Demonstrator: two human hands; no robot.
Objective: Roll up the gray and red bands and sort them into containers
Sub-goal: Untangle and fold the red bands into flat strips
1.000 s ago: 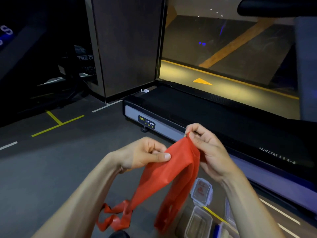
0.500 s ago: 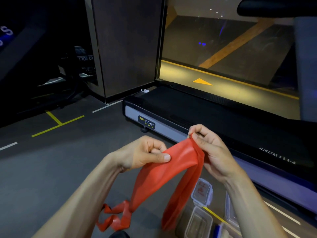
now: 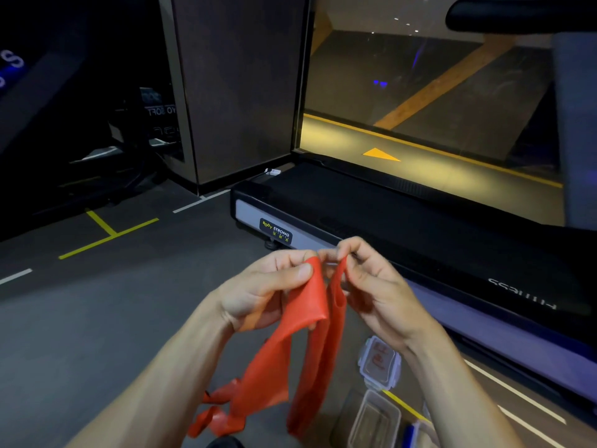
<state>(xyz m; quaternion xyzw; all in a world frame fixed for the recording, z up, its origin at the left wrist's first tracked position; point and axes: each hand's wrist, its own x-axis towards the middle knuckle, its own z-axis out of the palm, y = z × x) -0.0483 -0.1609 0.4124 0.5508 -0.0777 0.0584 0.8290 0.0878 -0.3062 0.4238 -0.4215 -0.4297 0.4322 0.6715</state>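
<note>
Left hand (image 3: 258, 292): thumb and curled fingers pinch the top edge of the red band (image 3: 310, 321). Right hand (image 3: 371, 286): fingertips pinch the same edge just beside the left hand. The band hangs between the forearms, its lower end trailing near the floor (image 3: 97, 318). Two clear containers (image 3: 374, 418) and a lid (image 3: 379, 362) lie on the floor beneath the right forearm, beside the treadmill (image 3: 387, 221).
</note>
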